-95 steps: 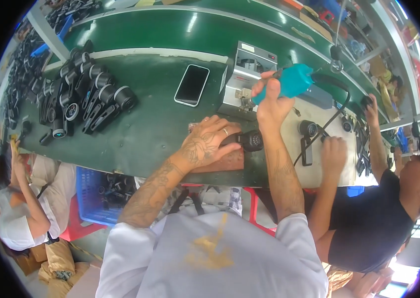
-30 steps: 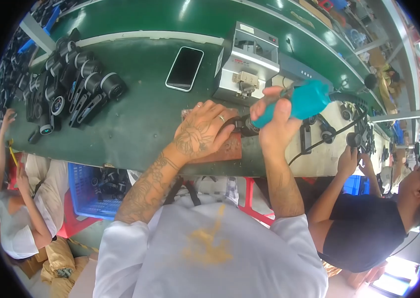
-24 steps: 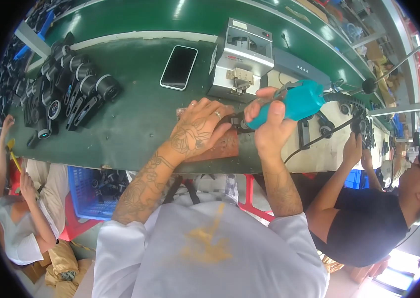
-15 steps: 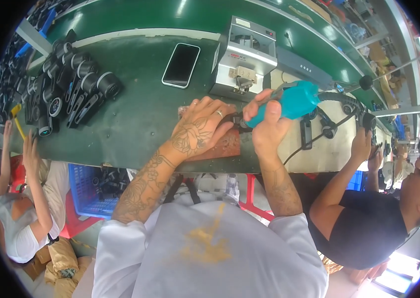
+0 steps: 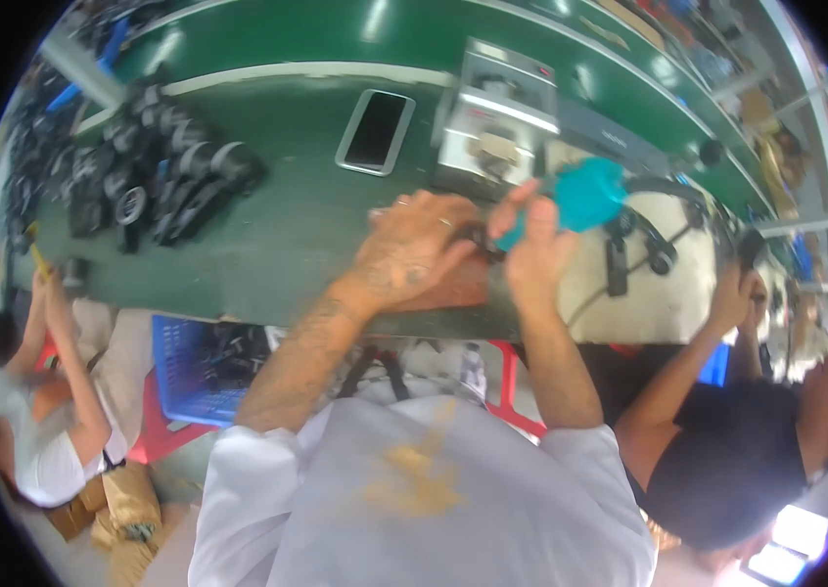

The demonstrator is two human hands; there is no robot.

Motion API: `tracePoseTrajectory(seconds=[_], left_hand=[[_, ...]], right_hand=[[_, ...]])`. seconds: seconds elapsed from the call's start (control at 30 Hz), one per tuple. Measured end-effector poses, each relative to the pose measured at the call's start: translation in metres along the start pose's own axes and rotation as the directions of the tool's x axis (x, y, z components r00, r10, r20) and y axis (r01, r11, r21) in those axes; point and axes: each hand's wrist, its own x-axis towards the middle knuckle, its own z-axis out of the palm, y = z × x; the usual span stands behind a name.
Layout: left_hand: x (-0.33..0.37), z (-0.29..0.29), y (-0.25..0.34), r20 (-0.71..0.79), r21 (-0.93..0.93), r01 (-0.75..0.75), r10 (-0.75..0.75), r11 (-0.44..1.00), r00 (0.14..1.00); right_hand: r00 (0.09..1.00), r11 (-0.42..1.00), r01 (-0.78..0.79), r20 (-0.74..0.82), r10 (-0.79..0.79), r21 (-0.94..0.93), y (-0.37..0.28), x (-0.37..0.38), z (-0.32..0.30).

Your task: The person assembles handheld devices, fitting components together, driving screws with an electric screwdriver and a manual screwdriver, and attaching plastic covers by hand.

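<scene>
1. Head view, centre of the frame: left hand (image 5: 412,247) lies spread, palm down, pinning a small dark part (image 5: 478,238) onto a brown pad (image 5: 453,290) at the near edge of the green bench (image 5: 277,245).
2. Just right of it, right hand (image 5: 531,256) is closed around a teal power tool (image 5: 580,196), tip angled at the part.
3. Risk: the tip could skid into the left fingers, which sit close beside it.
4. Risk: the tool's cord (image 5: 590,298), lower right, may snag.
5. Upper centre, a phone (image 5: 375,131) lies well apart.
</scene>
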Motion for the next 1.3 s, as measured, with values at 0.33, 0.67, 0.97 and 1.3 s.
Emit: tracePoseTrajectory(seconds=[0.33, 0.67, 0.97, 1.3], left_hand=[[-0.059, -0.073, -0.018, -0.474, -0.213, 0.341, -0.402, 0.916, 0.783], [-0.067, -0.207, -0.176, -0.854, -0.008, 0.467, -0.249, 0.884, 0.456], [0.117, 0.106, 0.086, 0.106, -0.338, 0.033, 0.003, 0.940, 0.994], [0.145, 0.242, 0.120, 0.036, -0.046, 0.133, -0.132, 0.990, 0.991]], right_hand=[[0.993, 0.966, -0.027, -0.103, 0.055, 0.258, -0.058, -0.073, -0.036], [0.987, 0.971, -0.115, -0.083, 0.134, 0.207, -0.046, -0.108, -0.052], [0.981, 0.969, -0.188, -0.024, 0.194, 0.159, -0.078, -0.120, -0.070], [0.975, 0.971, -0.161, -0.122, 0.184, 0.175, -0.084, -0.143, -0.104]])
